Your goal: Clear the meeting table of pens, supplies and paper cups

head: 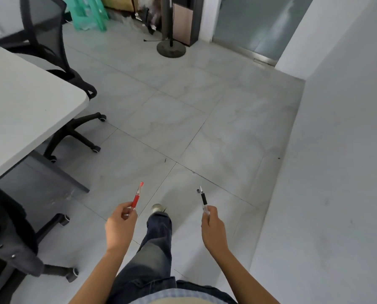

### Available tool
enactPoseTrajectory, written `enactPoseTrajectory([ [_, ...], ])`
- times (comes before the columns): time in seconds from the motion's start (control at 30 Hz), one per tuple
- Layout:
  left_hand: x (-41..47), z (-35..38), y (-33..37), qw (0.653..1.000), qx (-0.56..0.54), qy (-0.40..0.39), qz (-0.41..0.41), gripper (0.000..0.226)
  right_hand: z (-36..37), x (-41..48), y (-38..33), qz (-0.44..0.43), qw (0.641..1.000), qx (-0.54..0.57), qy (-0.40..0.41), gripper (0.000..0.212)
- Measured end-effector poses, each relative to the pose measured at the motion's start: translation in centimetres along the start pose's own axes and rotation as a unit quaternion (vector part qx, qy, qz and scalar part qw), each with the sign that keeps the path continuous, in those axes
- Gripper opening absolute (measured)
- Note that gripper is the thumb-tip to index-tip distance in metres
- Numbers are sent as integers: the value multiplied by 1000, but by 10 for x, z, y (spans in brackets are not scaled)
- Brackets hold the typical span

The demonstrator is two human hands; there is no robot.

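Red plastic showed in my left hand point(119, 227): I pinched the red pen point(137, 196) near its lower end between thumb and curled fingers point(126, 212), and most of the barrel stuck out ahead of me. My right hand point(212, 224) held the black pen point(203, 199) the same way, fingers closed round its clear lower end, with the bare metal point aimed forward. Both pens were off the table point(29, 102), which lay to my left, and I carried them over the tiled floor point(205, 119) with one shoe point(157, 209) stepping out between my hands.

I judged the grips to be the weak spot. Each pen was held low and lightly, so a jolt mid-stride could have tipped one out. On hard tiles it would have bounced and rolled, perhaps under the office chair point(73, 132) whose castors sat near my path. That chair base could also have caught my foot while I looked ahead.

The black pen's uncovered point was the other worry. The white wall point(336, 172) ran close on my right, and a careless swing could have left a mark on it or on my jeans.

With both hands full, I could not have picked up a cup without putting a pen down first. Most of the table lay out of view, so I could not tell what remained on it.
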State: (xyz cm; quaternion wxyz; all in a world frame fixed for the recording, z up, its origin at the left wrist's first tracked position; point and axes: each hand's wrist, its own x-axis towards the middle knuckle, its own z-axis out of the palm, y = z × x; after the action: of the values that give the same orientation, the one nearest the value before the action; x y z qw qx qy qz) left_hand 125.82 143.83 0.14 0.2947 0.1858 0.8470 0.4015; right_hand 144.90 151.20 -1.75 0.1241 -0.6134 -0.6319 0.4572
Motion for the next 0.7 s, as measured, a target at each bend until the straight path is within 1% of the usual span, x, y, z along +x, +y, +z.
enactPoseTrajectory([
  [0.17,107,8,71,999,-35,33,24,28,-6,100,-64,-14,1000,-1,-1,30],
  [0.27,165,13,116,996,-55,45,51,28,-6,157,-102,-34,999,8,15,26],
  [0.33,195,22,136,997,-53,39,50,28,-6,188,-123,-38,999,24,22,22],
  [0.4,214,33,148,998,-42,30,34,26,-9,210,-138,-29,999,37,15,16],
  [0.53,248,57,170,999,-33,5,27,25,-23,261,-158,-24,998,59,-2,23],
  [0.7,316,91,221,998,-40,47,17,23,-47,358,-192,-4,996,60,-62,21],
])
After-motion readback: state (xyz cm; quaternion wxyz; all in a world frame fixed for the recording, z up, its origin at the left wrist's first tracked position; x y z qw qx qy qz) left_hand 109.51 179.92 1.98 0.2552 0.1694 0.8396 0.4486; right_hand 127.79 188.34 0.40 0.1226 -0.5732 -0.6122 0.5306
